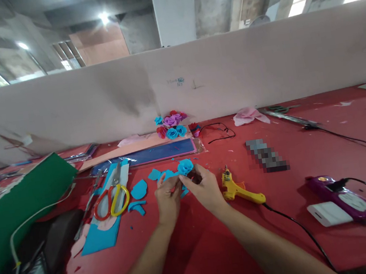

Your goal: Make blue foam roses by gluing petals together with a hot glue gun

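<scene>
A blue paper flower (pixel 185 166) is held up in front of me over the red table. My left hand (pixel 168 201) is closed in a pinch at its underside, where the stem end is hidden by the fingers. From the other side, my right hand (pixel 207 190) grips the lower edge of the flower with thumb and fingers. Behind the left hand lie blue paper pieces (pixel 154 174). A loose blue petal (pixel 139 189) and a curled blue scrap (pixel 136 207) rest to its left. A yellow glue gun (pixel 240 190) lies right of my right hand.
Scissors with red and yellow handles (pixel 111 201) lie on blue paper sheets (pixel 103 235) at left, near a green box (pixel 27 207). Finished flowers (pixel 172 122) sit against the partition (pixel 97 99). At right are a purple power strip (pixel 353 202), a pixelated dark object (pixel 266 155) and cords.
</scene>
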Demonstrator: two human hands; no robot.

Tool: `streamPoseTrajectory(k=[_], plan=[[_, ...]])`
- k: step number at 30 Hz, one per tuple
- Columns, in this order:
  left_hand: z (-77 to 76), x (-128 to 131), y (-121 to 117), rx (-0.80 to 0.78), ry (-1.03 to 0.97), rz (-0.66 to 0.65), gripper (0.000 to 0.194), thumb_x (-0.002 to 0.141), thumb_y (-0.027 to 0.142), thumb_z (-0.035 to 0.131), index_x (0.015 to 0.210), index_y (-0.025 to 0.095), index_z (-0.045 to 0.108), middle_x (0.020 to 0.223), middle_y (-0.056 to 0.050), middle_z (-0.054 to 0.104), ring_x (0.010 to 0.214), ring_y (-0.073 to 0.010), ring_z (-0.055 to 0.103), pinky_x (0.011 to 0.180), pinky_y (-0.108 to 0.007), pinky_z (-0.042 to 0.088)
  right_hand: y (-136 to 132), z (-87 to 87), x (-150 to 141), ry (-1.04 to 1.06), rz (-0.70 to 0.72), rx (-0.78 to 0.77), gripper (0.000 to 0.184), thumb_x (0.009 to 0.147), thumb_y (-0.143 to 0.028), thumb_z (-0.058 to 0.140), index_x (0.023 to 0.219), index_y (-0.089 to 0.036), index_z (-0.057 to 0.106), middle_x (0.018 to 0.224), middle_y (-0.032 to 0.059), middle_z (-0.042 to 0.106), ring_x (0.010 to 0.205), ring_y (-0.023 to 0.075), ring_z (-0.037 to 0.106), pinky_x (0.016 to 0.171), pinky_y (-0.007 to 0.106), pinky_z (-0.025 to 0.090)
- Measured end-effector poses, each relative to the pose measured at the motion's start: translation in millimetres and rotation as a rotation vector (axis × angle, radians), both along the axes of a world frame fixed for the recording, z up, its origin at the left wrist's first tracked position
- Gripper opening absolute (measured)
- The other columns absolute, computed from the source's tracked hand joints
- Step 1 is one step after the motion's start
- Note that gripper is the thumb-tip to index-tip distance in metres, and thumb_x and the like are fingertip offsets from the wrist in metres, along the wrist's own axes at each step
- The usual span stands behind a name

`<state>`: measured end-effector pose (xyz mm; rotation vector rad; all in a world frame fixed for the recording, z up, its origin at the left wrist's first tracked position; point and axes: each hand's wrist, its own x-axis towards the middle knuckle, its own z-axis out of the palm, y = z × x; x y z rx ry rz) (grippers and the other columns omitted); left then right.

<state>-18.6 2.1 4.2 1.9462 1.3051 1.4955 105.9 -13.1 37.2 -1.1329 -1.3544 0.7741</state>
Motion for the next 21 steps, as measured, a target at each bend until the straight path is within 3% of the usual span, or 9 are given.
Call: streamPoseTrajectory(k=[6, 13, 21], plan=[[1.9, 0, 0, 0.001, 0.029, 0.025, 0.019, 0.084, 0.027, 0.054, 0.082, 0.024, 0.072, 0.077, 0.000, 0.073, 0.068, -0.0147, 0.064, 0.106, -0.047, 0.032, 2, -3.1, -1, 0.023, 0.014, -0.014, 0.016, 0.076, -0.032, 0.063, 0.083, -0.018, 0.060, 0.068, -0.0024, 0.059, 0.054, 0.0095, 0.050, 0.052, 0.021, 0.041], [5.4, 1, 1, -0.044, -0.035, 0.046, 0.018, 0.083, 0.027, 0.056, 0.083, 0.023, 0.073, 0.080, -0.002, 0.074, 0.072, -0.0157, 0.065, 0.103, -0.043, 0.037, 8, -12.4, 1, 0.165, 0.085, -0.136, 0.030, 0.073, -0.038, 0.064, 0.092, -0.015, 0.069, 0.076, 0.0037, 0.065, 0.060, 0.0133, 0.055, 0.053, 0.024, 0.045], [10.5, 3, -2, -0.065, -0.047, 0.015, 0.018, 0.083, 0.026, 0.056, 0.083, 0.025, 0.074, 0.073, 0.001, 0.073, 0.067, -0.0148, 0.064, 0.102, -0.041, 0.038, 10, -8.4, 5, 0.246, 0.061, -0.176, 0.030, 0.066, -0.038, 0.070, 0.085, -0.014, 0.072, 0.067, 0.0015, 0.064, 0.050, 0.0093, 0.046, 0.048, 0.023, 0.039]])
